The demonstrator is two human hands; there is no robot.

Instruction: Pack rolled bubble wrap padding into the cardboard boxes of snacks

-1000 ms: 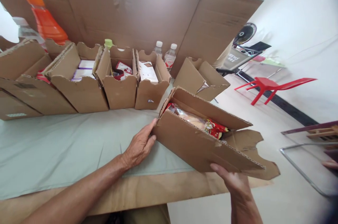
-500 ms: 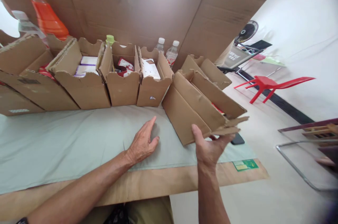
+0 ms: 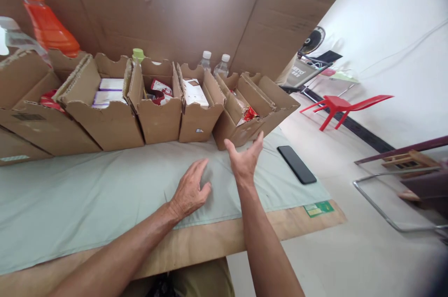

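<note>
My left hand [image 3: 191, 189] rests over the green cloth [image 3: 115, 189] with its fingers loosely stretched and nothing in them. Thumb and fingers spread, my right hand [image 3: 246, 159] is at the front of a cardboard box [image 3: 235, 134] at the right end of the row. Whether its fingertips touch that box I cannot tell. Inside the box lies a red packet [image 3: 249, 113]. A cardboard box [image 3: 198, 125] with a white carton [image 3: 195, 93] stands just left of it, and another cardboard box [image 3: 159, 124] holds red-and-white packets [image 3: 161, 92].
A black phone [image 3: 297, 164] lies on the cloth at right, near a green card [image 3: 318, 209]. Bottles, including an orange one [image 3: 52, 26], stand behind the boxes before a tall cardboard sheet [image 3: 196, 12]. A red chair [image 3: 336, 105] is on the floor.
My right hand has let go of the cardboard box, which was tilted toward me and now stands back in line with the row. The phone has come into full view. My left hand has barely moved.
</note>
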